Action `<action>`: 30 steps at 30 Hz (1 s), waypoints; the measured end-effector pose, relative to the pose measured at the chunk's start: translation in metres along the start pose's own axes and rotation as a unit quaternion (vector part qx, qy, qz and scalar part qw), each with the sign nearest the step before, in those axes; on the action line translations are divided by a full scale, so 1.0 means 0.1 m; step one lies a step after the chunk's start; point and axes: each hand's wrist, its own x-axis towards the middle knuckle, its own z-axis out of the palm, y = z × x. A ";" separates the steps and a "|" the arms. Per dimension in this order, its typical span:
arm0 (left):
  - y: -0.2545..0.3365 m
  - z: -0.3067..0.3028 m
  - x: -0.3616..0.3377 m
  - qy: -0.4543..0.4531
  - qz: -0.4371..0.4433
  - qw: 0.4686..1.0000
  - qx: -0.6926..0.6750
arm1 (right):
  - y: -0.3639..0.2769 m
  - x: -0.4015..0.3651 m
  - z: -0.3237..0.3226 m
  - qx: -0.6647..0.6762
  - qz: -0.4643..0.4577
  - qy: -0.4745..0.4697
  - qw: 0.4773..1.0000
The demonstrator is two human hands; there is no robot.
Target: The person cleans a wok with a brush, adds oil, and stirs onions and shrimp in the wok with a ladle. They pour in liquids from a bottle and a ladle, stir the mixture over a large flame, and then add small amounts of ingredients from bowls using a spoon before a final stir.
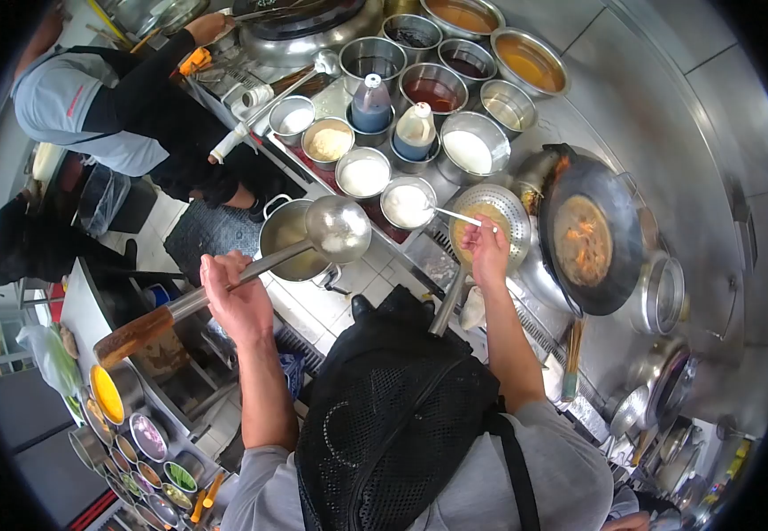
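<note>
Head view: the left hand [238, 301] has its grip pressed together around the metal shaft of a long ladle [338, 228]. The ladle's wooden end sticks out past the hand towards the lower left. Its cup hangs level over a steel pot [285, 232] and has a little white stuff in it.

The right hand [487, 250] pinches the thin handle of a spoon [455, 215]. The spoon's tip reaches into a bowl [406, 205] of white powder just beside the ladle's cup. Under this hand lies a round strainer [501, 212], and to its right a dark wok [589, 239] with orange food tilts on the stove.

More bowls of powders and sauces stand beyond. A person [127, 106] in black sleeves works at the upper left.
</note>
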 end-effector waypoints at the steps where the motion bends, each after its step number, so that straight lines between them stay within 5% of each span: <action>1: -0.02 0.00 0.00 -0.002 -0.001 1.000 0.000 | -0.01 0.00 -0.02 -0.002 -0.003 0.000 1.000; 14: -0.28 0.19 -0.02 -0.023 -0.065 0.996 -0.056 | -0.11 -0.07 0.04 -0.026 -0.016 -0.022 0.999; 18: -0.22 0.32 -0.08 0.046 -0.063 0.996 -0.047 | 0.02 0.12 0.09 -0.141 -0.072 -0.021 0.987; 22: -0.13 0.12 -0.03 -0.031 -0.034 0.998 -0.036 | 0.25 0.20 0.37 -0.264 -0.094 -0.044 0.959; 25: -0.08 0.10 -0.04 0.005 -0.008 1.000 0.012 | 0.37 0.24 0.49 -0.283 -0.101 -0.043 0.953; 30: -0.02 0.08 -0.06 0.023 0.009 0.999 0.026 | 0.44 0.24 0.40 -0.178 -0.062 -0.028 0.982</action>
